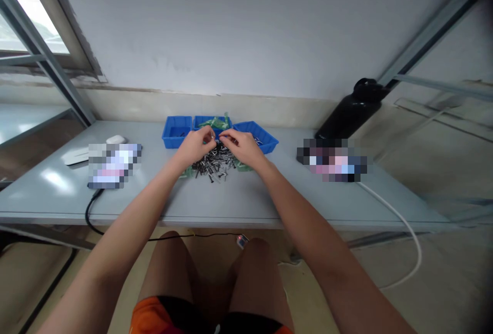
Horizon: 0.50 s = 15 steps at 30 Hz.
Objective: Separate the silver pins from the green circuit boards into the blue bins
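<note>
A heap of loose screws (215,163) lies on the table below my hands. My left hand (198,145) is pinched closed above the heap's left side, with something small and pale at its fingertips, too small to name. Close beside it, my right hand (243,146) also has its fingertips pressed together; whatever they hold is hidden. Behind the hands stand three blue bins: a left bin (166,136), a middle bin (197,119) with green plastic wrapping (219,122) on it, and a right bin (271,145) turned at an angle with small metal pieces inside.
On the left lie a phone (115,165) with a black cable and a white case (116,140). To the right, a black bottle (348,113) stands behind a blurred device (335,164) with a white cable (400,216). The grey table's front edge (223,219) runs above my knees.
</note>
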### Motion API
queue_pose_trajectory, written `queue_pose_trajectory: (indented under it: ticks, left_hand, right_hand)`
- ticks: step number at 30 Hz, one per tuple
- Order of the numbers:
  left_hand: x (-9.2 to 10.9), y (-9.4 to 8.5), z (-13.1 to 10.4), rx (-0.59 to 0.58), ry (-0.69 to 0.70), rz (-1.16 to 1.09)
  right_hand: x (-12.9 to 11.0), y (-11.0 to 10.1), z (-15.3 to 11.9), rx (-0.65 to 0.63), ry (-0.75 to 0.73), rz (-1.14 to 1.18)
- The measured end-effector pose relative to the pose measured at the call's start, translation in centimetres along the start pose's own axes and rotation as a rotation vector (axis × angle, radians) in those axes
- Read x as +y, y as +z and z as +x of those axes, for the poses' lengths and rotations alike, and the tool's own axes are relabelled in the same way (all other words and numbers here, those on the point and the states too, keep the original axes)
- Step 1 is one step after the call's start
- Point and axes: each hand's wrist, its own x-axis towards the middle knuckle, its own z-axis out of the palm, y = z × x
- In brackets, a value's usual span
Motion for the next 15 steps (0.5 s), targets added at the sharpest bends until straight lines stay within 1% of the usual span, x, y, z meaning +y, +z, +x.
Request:
queue_pose_trajectory:
  ticks: [4,7,12,15]
  left_hand:
    - [-0.2,0.04,0.02,-0.104,0.069,0.104]
    - [-0.21,-0.15,0.03,-0.145,0.098,0.168]
    - [-0.67,-0.16,0.11,-0.156,0.187,0.208]
    - [-1.02,0.11,0.15,-0.129,0.21,0.227]
  right_hand:
    - [0.12,0.12,0.01,-0.017,0.006,-0.006]
    - [0.18,0.09,0.02,-0.012,0.012,-0.004]
    - [0.16,-0.13,0.09,-0.008,0.04,-0.004]
    - [0.45,-0.09,0.13,-0.039,0.047,-0.013]
